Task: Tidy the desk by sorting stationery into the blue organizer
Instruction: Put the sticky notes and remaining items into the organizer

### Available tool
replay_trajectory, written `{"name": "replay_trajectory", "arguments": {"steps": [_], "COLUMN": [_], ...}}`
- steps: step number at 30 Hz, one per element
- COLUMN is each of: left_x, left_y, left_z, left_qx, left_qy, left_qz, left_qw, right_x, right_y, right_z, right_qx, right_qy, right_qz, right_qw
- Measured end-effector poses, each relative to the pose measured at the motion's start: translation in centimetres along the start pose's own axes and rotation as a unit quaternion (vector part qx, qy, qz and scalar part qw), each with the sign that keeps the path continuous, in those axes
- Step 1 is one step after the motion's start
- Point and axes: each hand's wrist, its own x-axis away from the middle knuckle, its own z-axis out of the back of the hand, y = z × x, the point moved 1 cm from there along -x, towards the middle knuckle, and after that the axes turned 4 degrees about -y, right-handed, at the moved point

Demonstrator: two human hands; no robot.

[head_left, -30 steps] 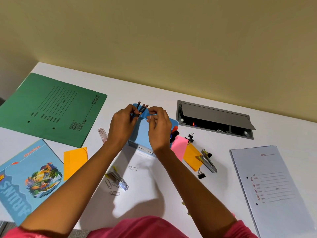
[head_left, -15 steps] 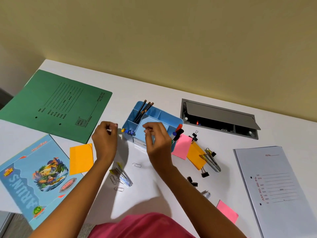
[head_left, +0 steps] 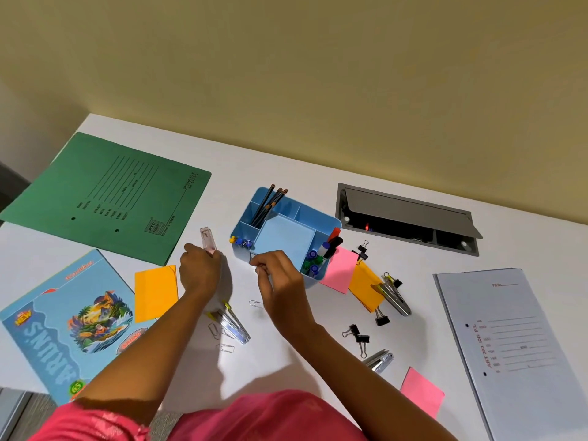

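Messy white counter [head_left: 286, 173]. Our left grip [head_left: 199, 270] pinches a pink case [head_left: 207, 240]; next we should drop it in the blue organizer [head_left: 286, 240]. Our right grip [head_left: 276, 276] is curled; around what, we cannot tell.

White bench [head_left: 286, 167]: green folder [head_left: 111, 198] upper left, blue book [head_left: 73, 326] lower left, blue organizer [head_left: 284, 238] centre, grey cable hatch [head_left: 407, 214] upper right, grey file [head_left: 515, 345] right; sticky notes [head_left: 155, 291], binder clips [head_left: 361, 337], staplers [head_left: 234, 327] and paper clips [head_left: 255, 303] scattered between.

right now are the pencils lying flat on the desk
No, the pencils stand leaning in a back compartment of the blue organizer, not on the desk surface.
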Motion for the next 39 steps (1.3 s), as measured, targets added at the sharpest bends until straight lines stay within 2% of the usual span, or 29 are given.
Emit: {"name": "replay_trajectory", "arguments": {"steps": [4, 7, 9, 11, 15, 18, 20, 23, 25, 28, 31, 36, 39], "left_x": [-0.6, -0.3, 0.9, 2.5, 5.2, 6.6, 7.3, 7.6, 7.3, 6.1, 4.4, 2.2, 1.6], "left_y": [-1.3, -2.2, -2.0, -1.1, 1.6, 3.3, 4.2, 5.4, 5.9, 5.9, 5.4, 4.9, 5.2], "left_z": [0.3, 1.8, 3.6, 5.8, 8.8, 9.6, 9.8, 10.0, 10.1, 9.5, 8.2, 5.9, 5.0], "left_qx": [0.034, 0.122, 0.2, 0.216, 0.172, 0.142, 0.125, 0.122, 0.154, 0.23, 0.26, 0.175, 0.132], "left_qy": [-0.038, -0.059, -0.046, -0.022, 0.002, -0.009, -0.009, -0.002, -0.011, -0.029, -0.04, -0.055, -0.058], "left_qz": [0.034, 0.039, 0.03, -0.015, -0.145, -0.231, -0.264, -0.293, -0.293, -0.253, -0.22, -0.217, -0.22], "left_qw": [0.998, 0.99, 0.978, 0.976, 0.974, 0.962, 0.956, 0.948, 0.944, 0.939, 0.939, 0.959, 0.965], "right_x": [0.3, 0.3, 0.1, -0.3, -2.1, -4.1, -5.4, -6.9, -7.6, -8.6, -9.6, -10.1, -10.0], "right_y": [0.4, 0.5, 0.4, -0.2, -1.7, -2.0, -2.1, -1.8, -1.3, 0.0, 1.3, 2.7, 3.3], "right_z": [-0.3, -0.5, -0.6, -0.5, -0.2, -0.5, -0.7, -0.2, 0.3, 0.4, -0.1, -1.6, -2.8], "right_qx": [-0.038, -0.065, -0.068, -0.081, -0.089, -0.081, -0.063, -0.046, -0.057, -0.094, -0.09, -0.026, -0.027], "right_qy": [0.002, -0.002, 0.005, 0.013, 0.031, -0.013, -0.043, -0.035, -0.039, -0.047, -0.026, -0.067, -0.095], "right_qz": [-0.054, -0.082, -0.085, -0.082, -0.022, -0.003, -0.006, 0.003, -0.023, -0.112, -0.129, -0.092, -0.093], "right_qw": [0.998, 0.995, 0.994, 0.993, 0.995, 0.997, 0.997, 0.998, 0.997, 0.988, 0.987, 0.993, 0.991]}}
